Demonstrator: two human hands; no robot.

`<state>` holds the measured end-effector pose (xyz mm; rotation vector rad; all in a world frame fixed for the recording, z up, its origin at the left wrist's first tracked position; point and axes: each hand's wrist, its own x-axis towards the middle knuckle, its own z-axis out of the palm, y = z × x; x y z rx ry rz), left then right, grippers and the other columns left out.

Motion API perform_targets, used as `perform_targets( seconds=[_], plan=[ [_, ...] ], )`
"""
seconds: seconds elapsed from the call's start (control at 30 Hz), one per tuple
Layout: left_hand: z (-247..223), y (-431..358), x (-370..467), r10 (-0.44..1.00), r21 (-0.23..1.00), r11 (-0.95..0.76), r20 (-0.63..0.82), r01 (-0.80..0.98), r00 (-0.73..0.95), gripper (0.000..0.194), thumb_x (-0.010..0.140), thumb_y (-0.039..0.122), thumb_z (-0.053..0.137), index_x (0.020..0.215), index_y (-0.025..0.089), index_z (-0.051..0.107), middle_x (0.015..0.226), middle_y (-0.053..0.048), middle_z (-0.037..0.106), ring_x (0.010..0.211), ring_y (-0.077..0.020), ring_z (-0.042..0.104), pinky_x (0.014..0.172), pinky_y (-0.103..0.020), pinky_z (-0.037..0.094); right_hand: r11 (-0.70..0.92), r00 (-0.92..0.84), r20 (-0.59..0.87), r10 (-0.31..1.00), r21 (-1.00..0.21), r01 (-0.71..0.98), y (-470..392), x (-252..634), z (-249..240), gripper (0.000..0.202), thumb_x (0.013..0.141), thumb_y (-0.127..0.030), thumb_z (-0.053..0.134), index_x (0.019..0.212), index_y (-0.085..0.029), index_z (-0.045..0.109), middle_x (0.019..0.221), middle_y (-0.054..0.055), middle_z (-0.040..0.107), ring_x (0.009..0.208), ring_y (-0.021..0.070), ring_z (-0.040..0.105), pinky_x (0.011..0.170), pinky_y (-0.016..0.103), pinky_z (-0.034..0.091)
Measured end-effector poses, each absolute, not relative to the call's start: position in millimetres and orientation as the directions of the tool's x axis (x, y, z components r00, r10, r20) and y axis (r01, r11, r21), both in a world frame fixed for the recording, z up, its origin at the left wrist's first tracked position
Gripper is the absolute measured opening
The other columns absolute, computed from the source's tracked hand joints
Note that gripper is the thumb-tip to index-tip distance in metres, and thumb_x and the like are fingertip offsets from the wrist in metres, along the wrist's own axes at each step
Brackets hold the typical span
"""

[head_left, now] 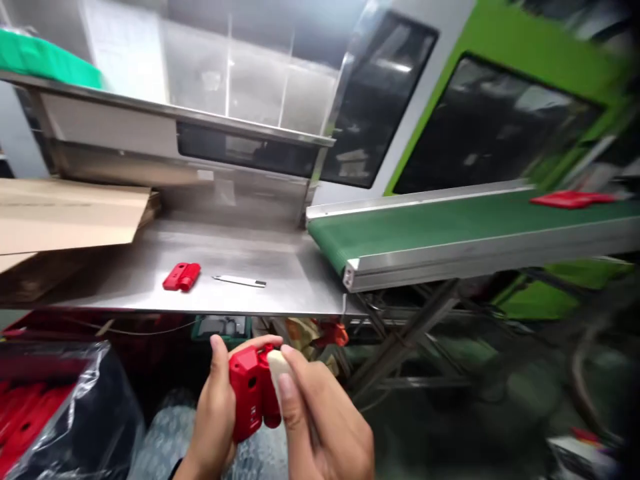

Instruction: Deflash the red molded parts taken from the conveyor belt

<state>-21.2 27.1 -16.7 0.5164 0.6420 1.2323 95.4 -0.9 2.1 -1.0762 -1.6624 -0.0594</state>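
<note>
A red plastic part (pixel 246 393) with a dark round hole is held upright near the lower middle of the view. My left hand (pixel 215 407) is wrapped round its left side, thumb up. On its right side, my right hand (pixel 320 407) pinches a cream-coloured piece (pixel 278 365) against the part's upper edge. What that piece is cannot be made out. Beyond my hands, a similar red part (pixel 181 277) lies on the steel table (pixel 295 300). To its right rests a thin, pointed, silver tool (pixel 240 281) with a dark end.
A green conveyor belt (pixel 425 230) at the right carries a red piece (pixel 573 199). Cardboard sheets (pixel 70 213) lie on the table's left. A plastic-lined container (pixel 110 407) with red parts stands at the lower left. Behind the conveyor is a green and white machine (pixel 465 40).
</note>
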Motion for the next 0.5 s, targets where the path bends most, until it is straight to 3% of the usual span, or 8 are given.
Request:
perform_targets(
  seconds=[0.1,0.17,0.3,0.37,0.47,0.5],
  plan=[
    [-22.2,36.5,-26.5,0.99,0.809,0.137,-0.135,-0.572,0.045,0.069,0.089,0.068,0.035,0.115,0.013,0.067,0.096,-0.009,0.074,0.095,-0.0266,0.066,0.084,-0.031,0.052,0.683,-0.172,0.808,0.564,-0.339,0.648,22.9,69.8,10.3,0.036,0.085,-0.007,0.053,0.12,-0.009,0.058,0.084,0.009,0.065,0.072,0.0159,0.061,0.06,0.028,0.052],
    [-23.3,40.1,-30.6,0.997,0.885,0.071,-0.074,-0.461,0.012,0.067,0.089,0.068,0.036,0.112,0.015,0.069,0.092,-0.008,0.074,0.094,-0.0268,0.065,0.084,-0.031,0.051,0.695,-0.194,0.813,0.548,-0.314,0.647,31.8,61.3,6.5,0.035,0.086,-0.008,0.053,0.12,-0.008,0.059,0.083,0.01,0.066,0.071,0.0169,0.062,0.06,0.029,0.053],
    [-28.2,42.4,-34.3,0.997,0.916,0.077,-0.059,-0.395,0.059,0.067,0.09,0.067,0.032,0.106,0.016,0.072,0.09,-0.009,0.073,0.09,-0.0271,0.066,0.084,-0.034,0.052,0.477,-0.09,0.798,0.596,-0.262,0.839,31.9,61.4,-13.6,0.028,0.085,-0.013,0.055,0.111,-0.014,0.065,0.077,0.005,0.07,0.057,0.0155,0.064,0.046,0.026,0.048],
    [-32.9,38.3,-32.6,0.99,0.913,0.139,-0.129,-0.383,0.051,0.068,0.087,0.07,0.034,0.108,0.018,0.072,0.094,-0.009,0.073,0.091,-0.0285,0.066,0.08,-0.034,0.054,0.476,-0.03,0.827,0.562,-0.294,0.829,28.7,62.6,-19.4,0.027,0.084,-0.013,0.056,0.109,-0.015,0.066,0.073,0.004,0.069,0.053,0.0139,0.063,0.044,0.026,0.046],
    [-38.1,28.6,-29.6,0.987,0.931,0.157,-0.158,-0.329,0.025,0.07,0.083,0.073,0.038,0.111,0.018,0.071,0.094,-0.01,0.073,0.092,-0.031,0.065,0.075,-0.034,0.056,0.646,0.018,0.874,0.486,-0.374,0.666,23.2,63.0,-19.9,0.032,0.083,-0.008,0.057,0.114,-0.014,0.064,0.08,0.005,0.069,0.065,0.0138,0.065,0.057,0.026,0.052],
    [-38.7,25.5,-28.9,0.989,0.937,0.148,-0.149,-0.315,0.021,0.071,0.083,0.074,0.038,0.111,0.018,0.071,0.094,-0.01,0.073,0.092,-0.0312,0.065,0.074,-0.034,0.056,0.601,0.016,0.858,0.514,-0.373,0.707,20.6,63.5,-19.5,0.031,0.082,-0.008,0.057,0.111,-0.015,0.065,0.077,0.004,0.069,0.06,0.0134,0.064,0.055,0.026,0.052]
  ],
)
